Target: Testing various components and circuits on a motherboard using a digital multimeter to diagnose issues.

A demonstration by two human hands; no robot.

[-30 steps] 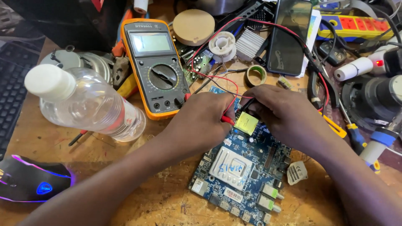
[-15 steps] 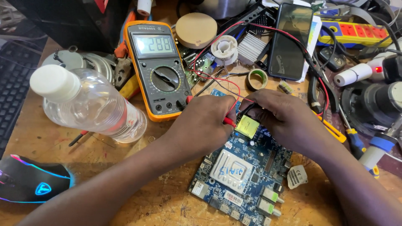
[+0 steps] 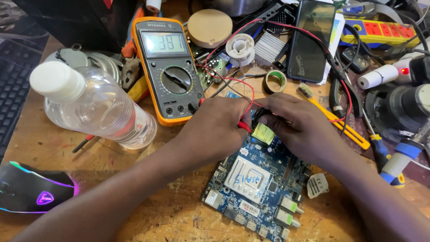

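The left hand (image 3: 215, 130) pinches a red-tipped probe (image 3: 244, 127) and the right hand (image 3: 298, 127) a black one against the blue circuit board (image 3: 255, 183), beside the orange multimeter (image 3: 168, 67) angled for reading.

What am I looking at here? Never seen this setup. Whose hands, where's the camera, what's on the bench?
One view, from a camera on the person's head, looking down at a wooden bench. No robot: two bare hands. The left hand holds a red probe and the right hand a black one, both tips on a blue circuit board. Red and black leads run to an orange multimeter, switched on. Around it: a plastic bottle, a lit mouse, a phone, tape and screwdrivers.
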